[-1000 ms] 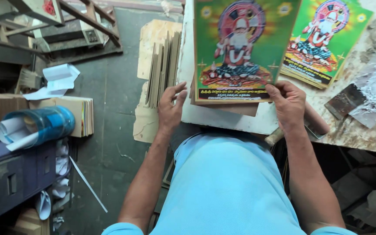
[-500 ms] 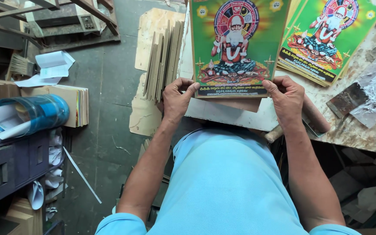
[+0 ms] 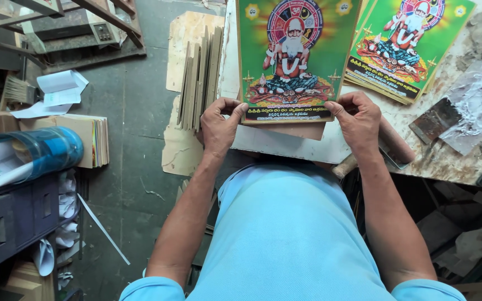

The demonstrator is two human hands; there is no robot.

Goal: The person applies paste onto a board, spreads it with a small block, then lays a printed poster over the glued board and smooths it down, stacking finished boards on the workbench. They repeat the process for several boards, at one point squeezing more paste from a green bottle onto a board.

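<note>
1. Both hands sit a bit lower on the print vs. a sec ago: the left hand [image 3: 220, 127] & right hand [image 3: 358, 118] now pinch its bottom corners, thumbs on top. More of the picture shows above them. The view has shifted slightly too.
2. Left fingers [image 3: 235, 111] are curled & closed on the lower-left corner of the green devotional print [image 3: 294, 58]; thumb lies on the face, other fingertips tucked under the edge.
3. Right fingers [image 3: 341, 108] are likewise clamped on the lower-right corner, thumb pressing along the bottom text band.
4. The print lies flat on a brown backing board [image 3: 297, 129], whose strip peeks out just below its bottom edge, both on the white worktable [image 3: 285, 149].
5. Just right of it: a stack of identical green prints [image 3: 405, 50], tilted, touching or overlapping the held one's right edge.
6. Near the right wrist: a wooden-handled tool [image 3: 394, 142], partly hidden by the hand. Further right, a metal scraper [image 3: 433, 120] & a smear of whitish glue [image 3: 478, 100] on the tabletop.
7. Left of the table: thin boards standing on edge [image 3: 199, 78], leaning by the table's side, close to the left hand.
8. Far left, well apart: a blue plastic jar [image 3: 43, 150] w/ paper in it, a board stack [image 3: 87, 139], & loose papers [image 3: 57, 92] on the floor.
</note>
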